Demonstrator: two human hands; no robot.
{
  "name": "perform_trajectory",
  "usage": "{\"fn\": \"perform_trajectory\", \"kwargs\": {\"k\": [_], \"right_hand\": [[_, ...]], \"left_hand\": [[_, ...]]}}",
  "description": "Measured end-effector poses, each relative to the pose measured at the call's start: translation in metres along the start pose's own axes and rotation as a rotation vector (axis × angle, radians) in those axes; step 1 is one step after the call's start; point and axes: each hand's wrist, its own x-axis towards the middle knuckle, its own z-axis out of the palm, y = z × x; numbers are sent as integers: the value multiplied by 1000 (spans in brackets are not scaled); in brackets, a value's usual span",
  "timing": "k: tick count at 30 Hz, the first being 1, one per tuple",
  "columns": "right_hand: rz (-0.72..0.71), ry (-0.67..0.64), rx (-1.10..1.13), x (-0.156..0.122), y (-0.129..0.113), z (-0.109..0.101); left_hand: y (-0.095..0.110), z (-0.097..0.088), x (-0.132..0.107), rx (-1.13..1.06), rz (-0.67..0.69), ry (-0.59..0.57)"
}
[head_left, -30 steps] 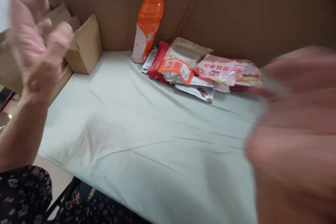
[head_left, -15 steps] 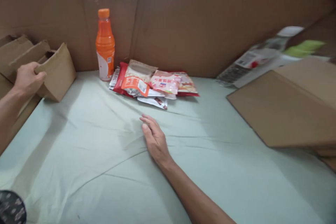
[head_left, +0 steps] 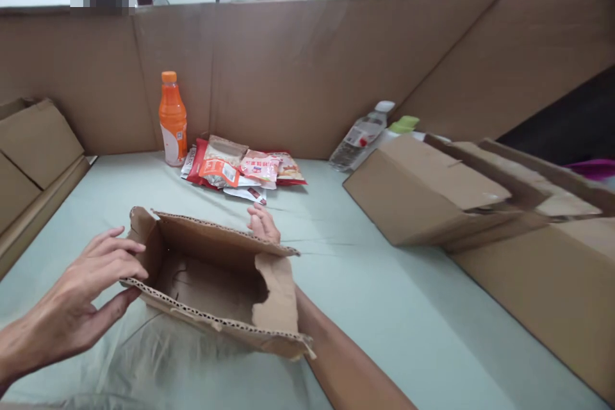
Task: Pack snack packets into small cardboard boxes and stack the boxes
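An open-topped cardboard box (head_left: 211, 288) with torn, ragged edges is tilted toward me above the sheet, its inside bare. My left hand (head_left: 108, 272) grips the box at its left end, fingers over the rim and thumb on the near outer side. Beyond the far wall shows part of my right hand (head_left: 263, 224), its fingers loosely extended. The box hides the rest of that hand and the wrist; whether it bears any of the box's weight I cannot tell.
Behind stand an orange drink bottle (head_left: 173, 122) and a pile of snack packets (head_left: 225, 166) against a cardboard wall (head_left: 288, 70). A clear bottle (head_left: 360, 138) leans at right beside cardboard boxes (head_left: 398, 192). More cardboard (head_left: 38, 147) lies at left. Pale green sheet (head_left: 384, 320) covers the surface.
My left hand has brought the small box from the left group to the front middle, tilting its opening toward me. It now covers part of my right hand and arm. My view has tipped upward.
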Motion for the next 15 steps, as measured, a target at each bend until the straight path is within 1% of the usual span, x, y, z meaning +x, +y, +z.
{"fn": "perform_trajectory", "kwargs": {"k": [3, 5, 7, 9, 11, 13, 15], "right_hand": [[-84, -58, -103, 17, 3, -6], [-133, -112, -184, 38, 2, -7], [-198, -182, -286, 64, -1, -2], [-265, -250, -396, 92, -6, 10], [-310, -315, -544, 115, -11, 29], [-326, -371, -698, 132, -15, 52], [-328, -411, -809, 141, -16, 73]], "left_hand": [[4, 11, -13, -33, -64, 50], [7, 19, -20, -40, -77, 97], [11, 27, -25, -41, -91, 157], [14, 35, -28, -57, -100, 212], [17, 42, -30, -91, -104, 246], [18, 46, -32, -105, -112, 263], [17, 48, -33, -81, -111, 260]]}}
